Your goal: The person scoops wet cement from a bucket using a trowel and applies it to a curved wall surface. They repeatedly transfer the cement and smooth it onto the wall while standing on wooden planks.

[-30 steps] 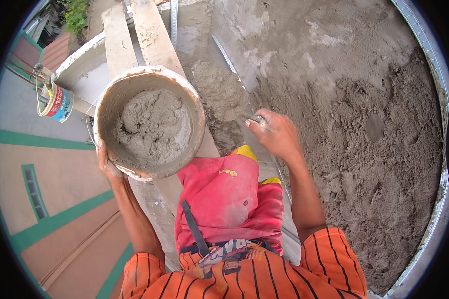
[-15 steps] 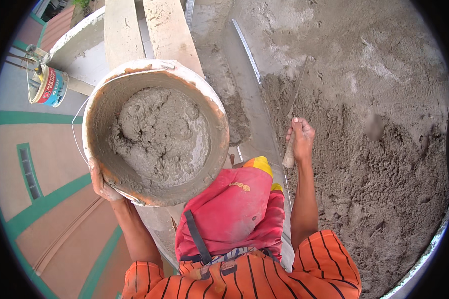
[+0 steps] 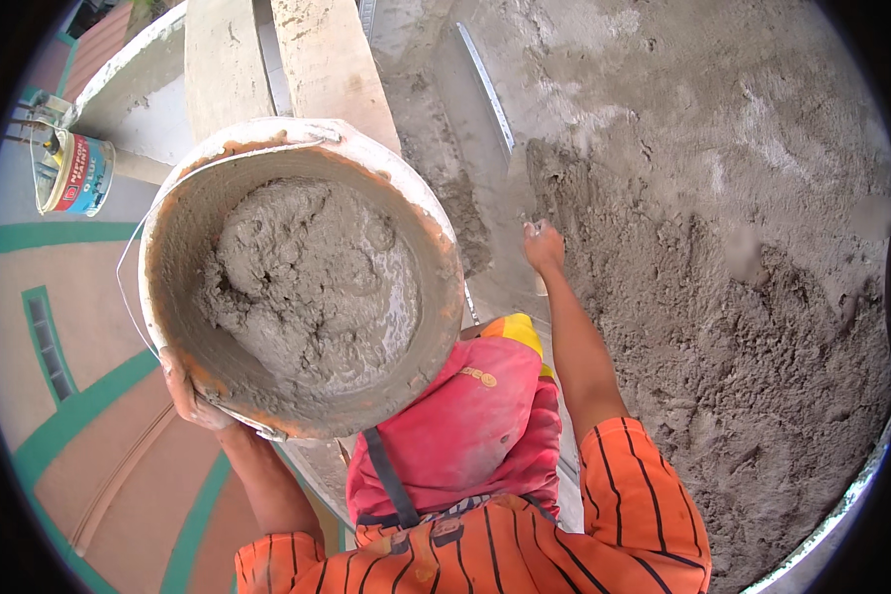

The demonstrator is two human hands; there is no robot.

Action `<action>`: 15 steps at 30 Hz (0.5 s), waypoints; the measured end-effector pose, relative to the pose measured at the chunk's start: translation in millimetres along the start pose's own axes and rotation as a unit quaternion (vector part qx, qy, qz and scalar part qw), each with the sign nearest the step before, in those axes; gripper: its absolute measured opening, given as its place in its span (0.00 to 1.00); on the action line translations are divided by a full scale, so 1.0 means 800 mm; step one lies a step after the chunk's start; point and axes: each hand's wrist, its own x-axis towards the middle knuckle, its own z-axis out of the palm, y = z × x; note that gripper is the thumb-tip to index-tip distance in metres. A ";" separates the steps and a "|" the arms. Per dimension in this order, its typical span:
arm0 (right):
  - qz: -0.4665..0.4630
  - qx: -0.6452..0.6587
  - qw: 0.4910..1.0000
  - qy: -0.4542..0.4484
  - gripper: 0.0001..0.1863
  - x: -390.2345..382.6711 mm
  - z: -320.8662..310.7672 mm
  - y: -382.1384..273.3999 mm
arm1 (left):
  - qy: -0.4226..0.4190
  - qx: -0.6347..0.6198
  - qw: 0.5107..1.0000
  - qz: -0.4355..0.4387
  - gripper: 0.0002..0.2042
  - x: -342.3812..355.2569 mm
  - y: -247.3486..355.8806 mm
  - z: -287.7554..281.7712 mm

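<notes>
My left hand (image 3: 188,396) grips the near left rim of a big white bucket (image 3: 421,193), fingers partly hidden behind its side. Wet grey mortar (image 3: 307,267) fills the lower part of the bucket, which tilts toward me. Its wire handle (image 3: 134,243) hangs over the left side. My right hand (image 3: 544,245) is closed beside the wall, to the right of the bucket. A pale bit of the trowel's handle (image 3: 542,286) shows under the wrist; the blade is hard to make out from here. Rough grey mortar (image 3: 703,327) coats the wall surface at the right.
Two wooden planks (image 3: 332,69) extend beyond the bucket. A small paint bucket (image 3: 79,176) with tools in it hangs at the far left. A metal strip (image 3: 486,84) runs along the mortared edge. Far below on the left stands a building wall (image 3: 99,317) with green bands.
My right hand has swung left and slightly away from me, toward the edge of the mortar; the trowel blade no longer shows clearly. The big bucket has shifted slightly left and nearer.
</notes>
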 end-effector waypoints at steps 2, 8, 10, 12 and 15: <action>0.020 -0.007 0.999 -0.030 0.20 -0.024 -0.044 -0.009 | 0.003 0.034 0.999 0.017 0.24 0.002 -0.006 -0.014; 0.017 0.080 0.996 0.036 0.18 -0.078 -0.128 -0.020 | -0.012 -0.037 0.999 -0.037 0.26 0.001 0.006 0.015; 0.009 0.094 0.993 0.066 0.18 -0.091 -0.146 -0.022 | -0.025 -0.050 0.998 -0.041 0.26 0.004 0.002 0.012; -0.005 0.105 0.989 0.100 0.18 -0.106 -0.163 -0.022 | -0.047 -0.067 0.996 -0.044 0.27 0.006 0.000 0.012; 0.008 0.109 0.988 0.108 0.18 -0.122 -0.198 -0.009 | -0.076 -0.074 0.993 -0.051 0.26 0.010 -0.003 0.013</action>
